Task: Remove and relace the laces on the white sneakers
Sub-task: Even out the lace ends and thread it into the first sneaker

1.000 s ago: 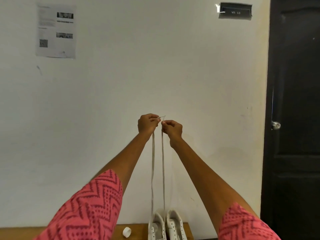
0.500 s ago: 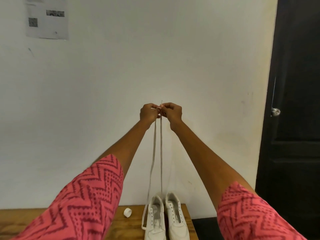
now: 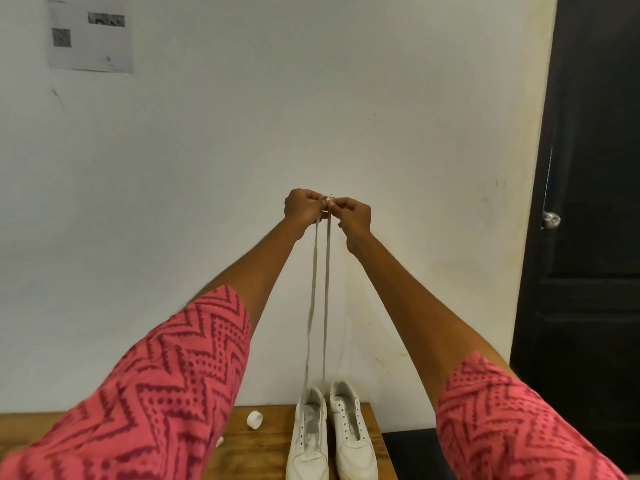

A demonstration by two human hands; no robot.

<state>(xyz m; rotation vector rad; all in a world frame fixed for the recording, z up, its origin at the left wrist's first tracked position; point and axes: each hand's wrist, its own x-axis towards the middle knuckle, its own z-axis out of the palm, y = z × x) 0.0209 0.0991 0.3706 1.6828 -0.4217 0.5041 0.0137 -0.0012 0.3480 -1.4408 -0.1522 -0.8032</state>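
Two white sneakers stand side by side on a wooden table, toes toward me: the left sneaker (image 3: 309,441) and the right sneaker (image 3: 353,436). A white lace (image 3: 314,289) rises in two strands from the left sneaker up to my hands. My left hand (image 3: 304,208) and my right hand (image 3: 354,215) are raised high in front of the wall, close together, each pinching one end of the lace. The two lace tips meet between my fingers. The right sneaker shows empty eyelets.
The wooden table (image 3: 263,441) runs along a white wall. A small white ring-shaped cap (image 3: 255,419) lies left of the sneakers. A black door (image 3: 588,202) with a metal knob (image 3: 550,220) stands at the right. A paper notice (image 3: 90,36) hangs top left.
My hands came together and lowered in view, so the lace ends now touch. The camera tilted down, showing more of the table and sneakers.
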